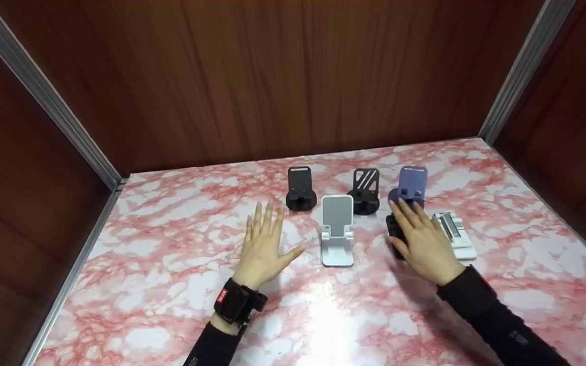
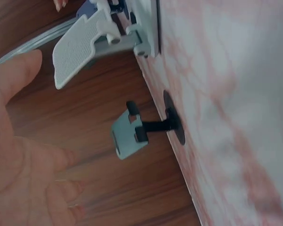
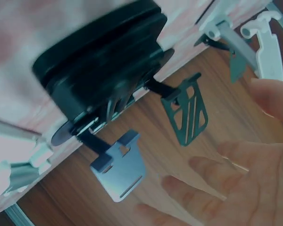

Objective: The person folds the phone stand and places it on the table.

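Note:
My left hand (image 1: 262, 249) is spread open over the table, left of an unfolded white phone stand (image 1: 338, 251). In the left wrist view its palm (image 2: 23, 179) holds nothing, with a black round-based phone stand (image 2: 129, 134) beyond. My right hand (image 1: 425, 246), fingers extended, hovers over a folded black phone stand (image 1: 392, 226) and partly hides it. Just right of that hand lies a folded white phone stand (image 1: 463, 246). Beyond the right fingertips stands a purple phone stand (image 1: 413, 179). A black phone stand with slanted slots (image 3: 186, 115) shows ahead of the right fingers.
The round-based stands form a back row on the red-and-white marbled table (image 1: 171, 284). Behind them rises a brown wood-grain panel (image 1: 283, 81). Side panels with metal edge strips (image 1: 59, 112) close off left and right.

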A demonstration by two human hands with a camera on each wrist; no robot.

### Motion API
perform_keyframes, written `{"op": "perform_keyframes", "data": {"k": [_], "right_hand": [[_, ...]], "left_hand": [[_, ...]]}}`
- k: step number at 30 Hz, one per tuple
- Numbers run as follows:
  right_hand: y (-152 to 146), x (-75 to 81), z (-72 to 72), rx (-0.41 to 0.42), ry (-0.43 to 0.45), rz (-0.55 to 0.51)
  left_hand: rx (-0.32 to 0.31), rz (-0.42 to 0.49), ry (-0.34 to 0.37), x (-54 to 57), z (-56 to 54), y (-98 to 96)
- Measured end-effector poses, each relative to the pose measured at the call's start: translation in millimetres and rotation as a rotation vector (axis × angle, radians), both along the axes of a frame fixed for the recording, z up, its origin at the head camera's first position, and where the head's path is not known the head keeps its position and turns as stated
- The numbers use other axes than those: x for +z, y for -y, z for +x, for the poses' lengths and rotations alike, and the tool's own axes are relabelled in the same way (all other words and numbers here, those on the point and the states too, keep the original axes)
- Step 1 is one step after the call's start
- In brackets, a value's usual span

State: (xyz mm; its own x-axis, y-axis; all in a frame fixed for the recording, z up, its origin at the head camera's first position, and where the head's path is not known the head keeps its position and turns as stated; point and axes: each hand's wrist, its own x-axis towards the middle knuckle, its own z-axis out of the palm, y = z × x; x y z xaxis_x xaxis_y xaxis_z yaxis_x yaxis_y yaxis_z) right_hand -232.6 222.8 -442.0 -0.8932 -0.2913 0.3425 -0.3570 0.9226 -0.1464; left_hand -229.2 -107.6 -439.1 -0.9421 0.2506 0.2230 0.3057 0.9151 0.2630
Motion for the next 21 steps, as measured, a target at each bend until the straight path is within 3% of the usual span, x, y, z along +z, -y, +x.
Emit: {"op": "perform_keyframes", "data": {"k": [6, 12, 21], "right_hand": [[12.8, -2.9, -3.0, 0.007, -0.013, 0.016], [19.2, -4.0, -8.5, 0.002, -0.01, 0.014], [27.3, -7.2, -16.0, 0.022, -0.012, -0.037]], "left_hand": [[-0.058, -0.01, -0.009, -6.5, -2.0, -13.5], [-0.078, -0.015, -0.015, -1.3, -12.1, -24.3], [-0.139, 0.206, 0.104, -1.6, -24.4, -33.7]]}}
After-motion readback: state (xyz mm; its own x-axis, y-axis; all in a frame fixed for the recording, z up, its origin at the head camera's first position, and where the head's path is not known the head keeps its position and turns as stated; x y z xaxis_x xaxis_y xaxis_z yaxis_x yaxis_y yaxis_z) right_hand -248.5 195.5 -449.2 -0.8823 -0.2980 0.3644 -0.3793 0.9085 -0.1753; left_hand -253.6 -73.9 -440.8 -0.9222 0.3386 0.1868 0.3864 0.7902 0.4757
